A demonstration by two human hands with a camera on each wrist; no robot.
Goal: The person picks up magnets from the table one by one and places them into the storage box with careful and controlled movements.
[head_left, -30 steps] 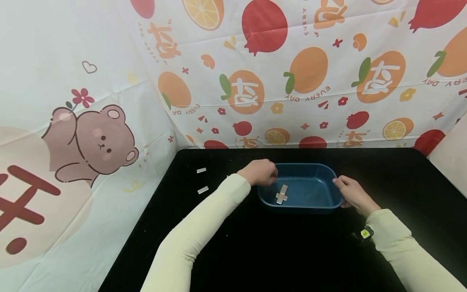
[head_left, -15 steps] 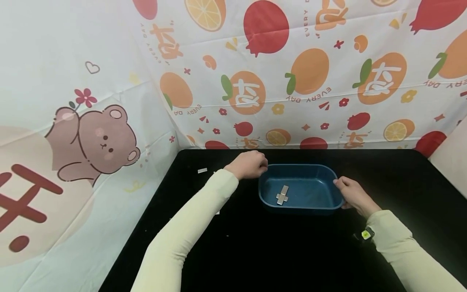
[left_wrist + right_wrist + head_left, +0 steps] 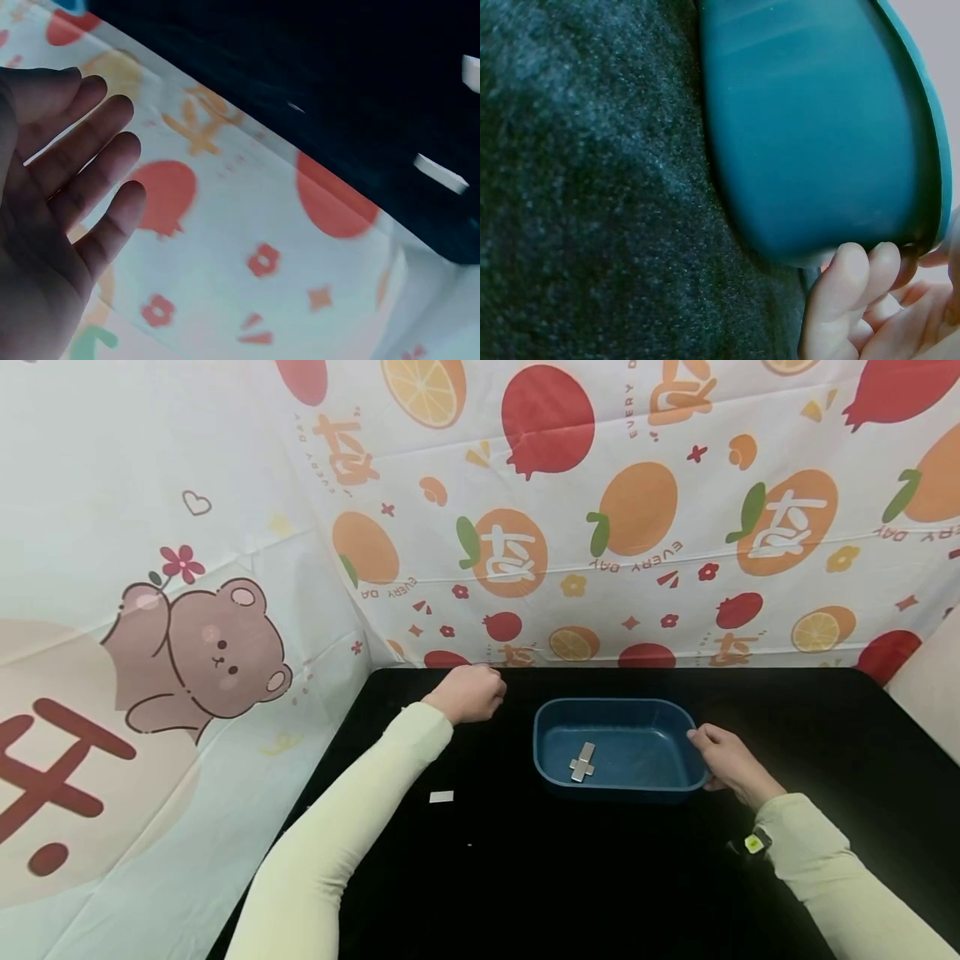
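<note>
A blue rectangular plastic bin (image 3: pixel 645 756) stands on the black table. My right hand (image 3: pixel 727 762) grips its right end, thumb on the rim; in the right wrist view the fingers of that hand (image 3: pixel 870 296) reach under the rim against the outer wall. Inside the bin, near its front left corner, small flat silvery bars (image 3: pixel 582 762) lie crossed. My left hand (image 3: pixel 468 693) is over the table, left of the bin and apart from it. Seen from its wrist, the left hand (image 3: pixel 75 169) has loosely bent, spread fingers and holds nothing.
A small pale bar (image 3: pixel 442 797) lies on the table beside my left forearm. Two pale bars show in the left wrist view, one a flat strip (image 3: pixel 441 174) near the table's corner. A fruit-printed cloth (image 3: pixel 570 527) hangs behind the table's far edge.
My left hand has moved left, from over the bin's left rim to well away from it. Its sleeve now uncovers one pale bar and hides others. The right hand keeps its grip.
</note>
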